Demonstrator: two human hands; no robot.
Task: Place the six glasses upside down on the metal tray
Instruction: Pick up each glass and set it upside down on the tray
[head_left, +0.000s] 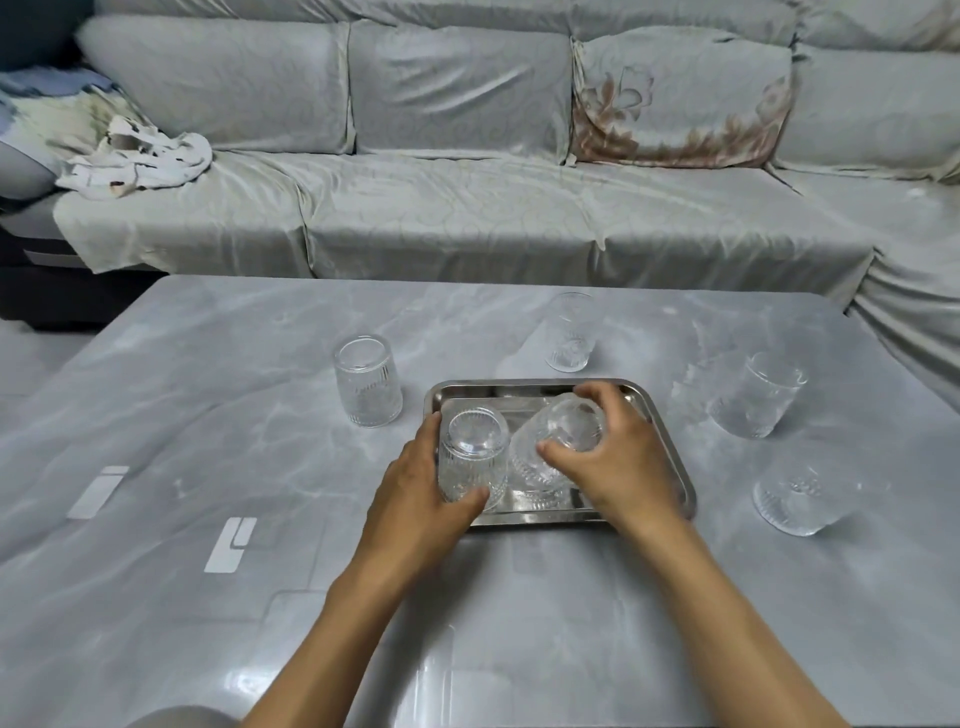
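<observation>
Six glasses total, and everything here is easiest to place off the metal tray (670, 447), which sits mid-way across the grey marble-look table (260, 389). Going big to small: the sofa (467, 156) runs along behind the table, well beyond the tray's far edge.

Two glasses are on the tray so far. The left hand (415, 483) is wrapped around the left glass (474, 457) at the tray's near-left corner, base up, looks seated. The right hand (618, 462) has its fingers curled over the right glass (561, 441) just beside it; that one's base-up too but tilted, leaning toward the tray's far-right, so I'd say it isn't flat down yet.

Four are off the tray: one glass (368, 382) to the tray's left, one (570, 332) just past its far edge, and two on its right, a farther one (754, 395) and a nearer one (797, 496). I can't tell for sure which way up these are.

What matters next: the two on the right lie closest to the right hand, the lone left one to the left hand.
</observation>
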